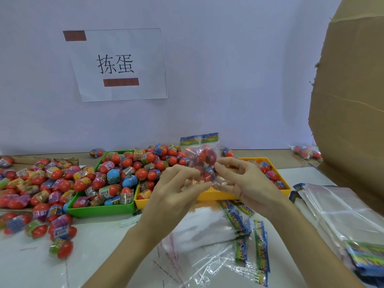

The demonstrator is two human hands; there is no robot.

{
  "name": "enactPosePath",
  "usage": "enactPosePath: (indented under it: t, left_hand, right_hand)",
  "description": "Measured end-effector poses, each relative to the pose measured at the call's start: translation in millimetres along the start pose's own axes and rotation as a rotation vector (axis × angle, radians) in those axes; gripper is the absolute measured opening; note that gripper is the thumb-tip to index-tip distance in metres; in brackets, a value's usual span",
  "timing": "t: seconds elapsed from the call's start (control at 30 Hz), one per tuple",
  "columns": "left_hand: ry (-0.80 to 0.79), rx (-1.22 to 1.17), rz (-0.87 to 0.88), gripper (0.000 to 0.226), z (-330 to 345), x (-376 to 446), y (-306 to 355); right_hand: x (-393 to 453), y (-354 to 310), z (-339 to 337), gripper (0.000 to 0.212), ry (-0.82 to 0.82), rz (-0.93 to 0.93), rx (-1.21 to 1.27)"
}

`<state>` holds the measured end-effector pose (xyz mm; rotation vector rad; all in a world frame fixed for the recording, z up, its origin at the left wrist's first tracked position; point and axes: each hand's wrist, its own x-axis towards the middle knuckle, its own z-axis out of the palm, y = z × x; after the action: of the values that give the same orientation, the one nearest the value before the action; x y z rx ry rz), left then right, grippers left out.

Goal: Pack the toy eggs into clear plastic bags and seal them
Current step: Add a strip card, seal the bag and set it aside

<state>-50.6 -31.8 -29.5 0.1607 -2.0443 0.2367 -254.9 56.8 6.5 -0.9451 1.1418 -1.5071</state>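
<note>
While the filled clear bag (202, 161) hangs header-down above the yellow tray (216, 195) mid-worktop, the left hand (176, 186) and right hand (239, 179) pinch its open end, seemingly to seal the toy eggs (204, 157) inside.

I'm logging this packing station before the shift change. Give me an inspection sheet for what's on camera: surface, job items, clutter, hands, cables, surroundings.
Surface: white table, largely covered.
Job's things: filled bag with a printed header, held upright above the yellow tray; green tray heaped with eggs; loose eggs spread at left; empty bags stacked at right.
Clutter: loose bags and header strips in front; another filled bag at far right.
Hands: left hand and right hand both pinch the filled bag's lower end.
Cables: nothing seen.
Surroundings: wall sign; cardboard box at right.
</note>
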Motion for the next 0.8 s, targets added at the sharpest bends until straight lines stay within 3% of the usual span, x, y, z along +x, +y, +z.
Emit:
enactPosePath:
  t: [0.17, 0.23, 0.33, 0.4, 0.53, 0.67, 0.8]
  left_hand:
    - [0.029, -0.235, -0.336, 0.018, -4.1, 4.9, -5.9]
    - [0.047, -0.407, -0.664, 0.031, -3.9, 10.1, -1.3]
    - [-0.053, -0.776, -1.136, 0.050, -4.0, 16.5, 2.2]
    - [-0.053, -0.896, -1.251, 0.040, -3.4, 16.5, 0.3]
    - [0.154, -1.073, -1.420, 0.024, -7.7, 18.0, 0.7]
    - [0.223, -1.144, -1.500, 0.012, -9.5, 20.1, -3.0]
    - [0.299, -1.272, -1.567, 0.012, -7.5, 20.4, -1.0]
  right_hand:
    - [3.4, 0.1, 0.0, 0.045, 0.101, -0.041, 0.008]
    - [3.2, 1.2, -1.3, 0.044, 0.107, -0.044, -0.015]
    - [0.4, 4.8, 1.5, 0.043, 0.013, -0.010, -0.057]
    - [-2.5, 6.9, 4.7, 0.038, -0.071, 0.018, -0.164]
    - [-5.7, 7.9, 11.0, 0.024, -0.184, 0.034, -0.356]
    - [-4.3, 6.5, 4.1, 0.040, -0.153, 0.028, -0.491]
    - [-3.3, 7.6, 3.7, 0.032, -0.087, -0.006, -0.442]
